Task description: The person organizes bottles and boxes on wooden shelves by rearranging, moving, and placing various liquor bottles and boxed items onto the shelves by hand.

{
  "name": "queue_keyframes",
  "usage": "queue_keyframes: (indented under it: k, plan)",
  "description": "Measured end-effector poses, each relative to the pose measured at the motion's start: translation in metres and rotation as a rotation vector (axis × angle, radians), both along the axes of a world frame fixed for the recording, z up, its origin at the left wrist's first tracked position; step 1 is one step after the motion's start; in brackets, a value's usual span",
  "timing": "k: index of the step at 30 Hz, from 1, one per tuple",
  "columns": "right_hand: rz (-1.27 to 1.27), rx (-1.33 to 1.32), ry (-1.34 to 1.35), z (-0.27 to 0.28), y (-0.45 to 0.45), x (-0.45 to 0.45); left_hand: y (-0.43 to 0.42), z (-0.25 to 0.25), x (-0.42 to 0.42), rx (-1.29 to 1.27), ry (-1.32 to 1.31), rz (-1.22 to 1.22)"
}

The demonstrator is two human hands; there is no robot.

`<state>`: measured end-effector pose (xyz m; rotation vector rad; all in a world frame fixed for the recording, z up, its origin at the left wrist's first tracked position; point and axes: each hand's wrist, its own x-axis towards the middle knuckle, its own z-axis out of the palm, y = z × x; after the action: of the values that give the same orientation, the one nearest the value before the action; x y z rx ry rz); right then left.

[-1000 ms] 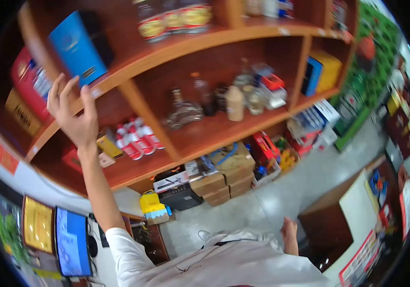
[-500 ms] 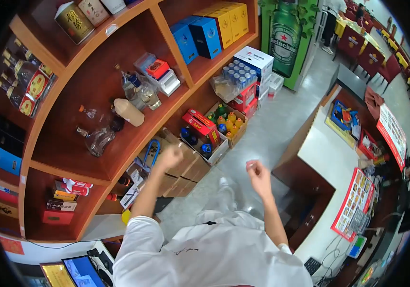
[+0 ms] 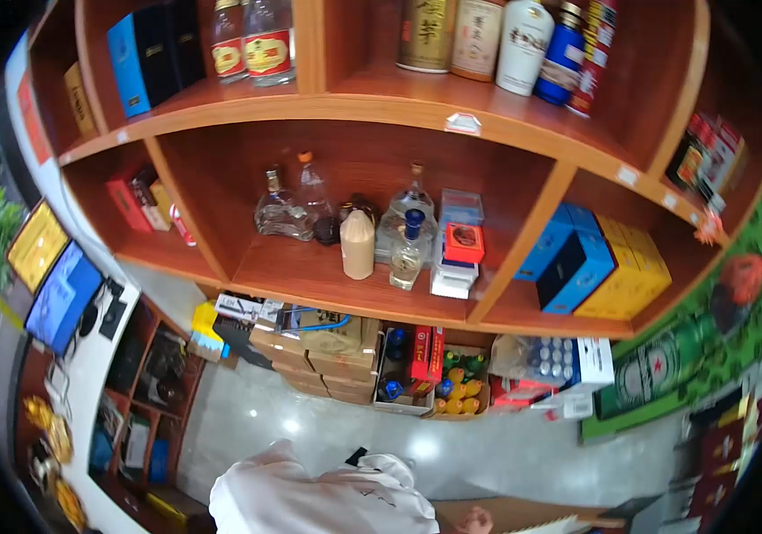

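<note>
My right hand shows only in part at the bottom edge, beside the brown counter side. Its fingers look curled in, and whatever they may hold is hidden. My left hand is out of sight, somewhere behind or below my white shirt. Ahead of me stands a wooden shelf. On its middle board are a beige bottle-shaped object, a clear bottle with a blue cap, several other glass bottles and a red box on white boxes. Neither hand is seen touching these.
Under the shelf sit cardboard cartons, a box of orange-topped bottles and a wrapped pack of cans. Blue boxes and yellow boxes fill the right compartment. A green bottle-print cabinet stands right. Monitors are left.
My view has swung left to face the shelf. Both hands were raised before me; now the left is out of view and the right is low at the bottom edge.
</note>
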<state>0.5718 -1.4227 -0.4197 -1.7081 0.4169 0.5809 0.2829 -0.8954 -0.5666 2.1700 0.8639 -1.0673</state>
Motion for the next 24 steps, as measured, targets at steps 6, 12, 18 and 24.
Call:
queue_keyframes:
  k: [6, 12, 18, 24]
  plan:
    - [0.497, -0.41, -0.822, 0.155, 0.066, 0.298, -0.05, 0.113, 0.325, -0.189, -1.011, 0.105]
    - [0.515, -0.56, -1.545, 0.344, 0.201, 0.421, -0.094, 0.235, 0.368, -0.612, -1.121, 0.336]
    - [0.752, -0.659, -1.693, 0.397, 0.259, 0.539, -0.147, 0.226, 0.3, -0.609, -0.998, 0.81]
    - [1.074, -0.678, -1.75, 0.408, 0.305, 0.595, -0.216, 0.264, 0.367, -0.442, -0.899, 1.188]
